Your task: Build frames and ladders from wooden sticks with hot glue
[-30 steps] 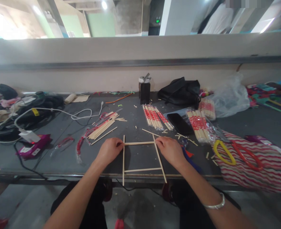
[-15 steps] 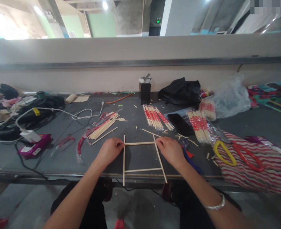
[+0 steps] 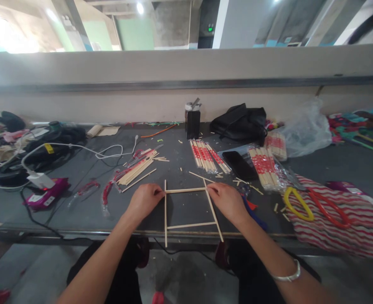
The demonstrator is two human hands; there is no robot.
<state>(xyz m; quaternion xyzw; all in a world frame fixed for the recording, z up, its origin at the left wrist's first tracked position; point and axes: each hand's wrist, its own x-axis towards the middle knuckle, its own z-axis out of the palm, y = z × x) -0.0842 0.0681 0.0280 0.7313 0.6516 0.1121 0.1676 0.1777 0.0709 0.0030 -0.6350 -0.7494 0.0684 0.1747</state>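
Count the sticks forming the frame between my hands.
4: a left side stick by the left hand, a right side stick by the right hand, a far crosspiece and a near crosspiece. Others could be hidden under the hands.

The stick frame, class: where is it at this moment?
In the head view, the frame is just below centre, its far corners at the left hand and right hand, its near ends overlapping the table edge.

The stick frame (image 3: 186,190) is beige, the cloth (image 3: 359,230) red-striped.
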